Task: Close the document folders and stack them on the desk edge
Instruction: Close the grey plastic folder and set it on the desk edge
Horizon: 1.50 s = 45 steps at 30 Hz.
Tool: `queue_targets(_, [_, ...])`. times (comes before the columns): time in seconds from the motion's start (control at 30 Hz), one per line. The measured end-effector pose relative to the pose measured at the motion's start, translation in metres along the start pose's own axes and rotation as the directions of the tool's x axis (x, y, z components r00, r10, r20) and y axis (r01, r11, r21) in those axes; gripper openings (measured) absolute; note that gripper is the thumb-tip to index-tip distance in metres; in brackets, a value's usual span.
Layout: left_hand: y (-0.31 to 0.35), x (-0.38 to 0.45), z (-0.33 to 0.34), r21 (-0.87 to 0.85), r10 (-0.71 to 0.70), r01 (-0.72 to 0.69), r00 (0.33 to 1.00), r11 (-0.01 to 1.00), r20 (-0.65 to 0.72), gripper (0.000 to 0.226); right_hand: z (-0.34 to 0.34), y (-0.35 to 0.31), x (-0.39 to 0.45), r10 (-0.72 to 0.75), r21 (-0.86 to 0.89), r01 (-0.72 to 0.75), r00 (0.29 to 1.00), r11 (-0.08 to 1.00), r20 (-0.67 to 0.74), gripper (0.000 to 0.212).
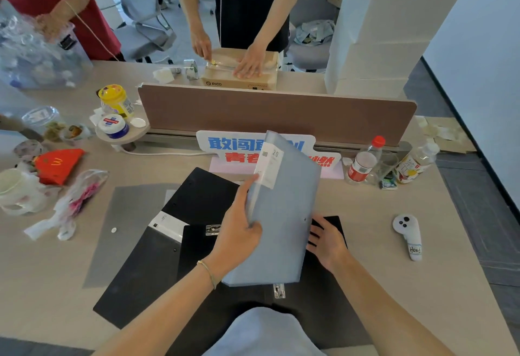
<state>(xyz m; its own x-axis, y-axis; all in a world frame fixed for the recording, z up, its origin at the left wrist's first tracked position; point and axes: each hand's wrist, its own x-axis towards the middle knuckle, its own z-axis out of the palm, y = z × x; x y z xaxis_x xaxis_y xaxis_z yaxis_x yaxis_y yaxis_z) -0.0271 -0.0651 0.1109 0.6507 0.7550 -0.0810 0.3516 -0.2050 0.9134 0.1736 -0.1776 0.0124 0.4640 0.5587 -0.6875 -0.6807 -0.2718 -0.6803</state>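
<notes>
My left hand [239, 232] grips the spine edge of a blue-grey translucent folder [284, 215], which is shut and tilted up above the desk, its white spine label facing me. Beneath it a black folder [157, 257] lies open and flat, its metal clip [213, 229] showing. A second open black folder [323, 308] lies partly under it near the front edge. My right hand [327, 240] rests flat, fingers spread, on the black folder's right side, partly hidden behind the blue-grey one. A grey sheet or folder cover [118, 226] lies flat to the left.
A white controller [408, 236] lies at right. Bottles [364, 163] stand by the brown desk divider [275, 113] with a printed sign [233, 149]. Bags, a cup and a red box [59, 165] clutter the left. A person opposite handles a cardboard box [239, 74].
</notes>
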Motion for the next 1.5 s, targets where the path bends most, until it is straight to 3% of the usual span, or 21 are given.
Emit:
queue_targets(0.27, [-0.009, 0.006, 0.007, -0.094, -0.114, 0.109, 0.992, 0.99, -0.056, 0.083, -0.016, -0.016, -0.024, -0.159, -0.065, 0.155, 0.986, 0.986, -0.053, 0.028])
queue_targets(0.43, [-0.015, 0.014, 0.031, -0.141, -0.173, 0.178, 0.984, 0.974, 0.053, 0.097, -0.049, -0.025, -0.035, -0.27, -0.125, 0.25, 0.943, 0.96, -0.193, 0.046])
queue_targets(0.63, [-0.009, 0.013, 0.093, -0.174, -0.211, 0.238, 0.964, 0.956, 0.162, 0.074, -0.104, -0.035, -0.062, -0.422, -0.273, 0.342, 0.843, 0.899, -0.333, 0.048])
queue_targets(0.73, [-0.005, 0.012, 0.131, -0.158, -0.251, 0.283, 0.948, 0.946, 0.193, 0.059, -0.139, -0.032, -0.071, -0.436, -0.319, 0.324, 0.804, 0.891, -0.404, 0.05])
queue_targets(0.87, [-0.003, 0.008, 0.174, -0.084, -0.267, 0.303, 0.918, 0.949, 0.292, 0.069, -0.186, -0.023, -0.084, -0.474, -0.4, 0.3, 0.747, 0.866, -0.466, 0.049])
queue_targets(1.0, [-0.002, -0.001, 0.211, -0.024, -0.301, 0.336, 0.872, 0.942, 0.386, 0.064, -0.228, -0.01, -0.088, -0.463, -0.418, 0.262, 0.727, 0.87, -0.507, 0.051])
queue_targets(1.2, [-0.019, -0.018, 0.257, 0.051, -0.43, 0.469, 0.752, 0.881, 0.5, 0.052, -0.282, 0.016, -0.088, -0.395, -0.424, 0.168, 0.749, 0.89, -0.533, 0.051])
queue_targets(1.5, [-0.04, -0.037, 0.307, 0.105, -0.586, 0.628, 0.635, 0.771, 0.503, 0.043, -0.329, 0.053, -0.075, -0.3, -0.407, 0.058, 0.771, 0.911, -0.562, 0.051])
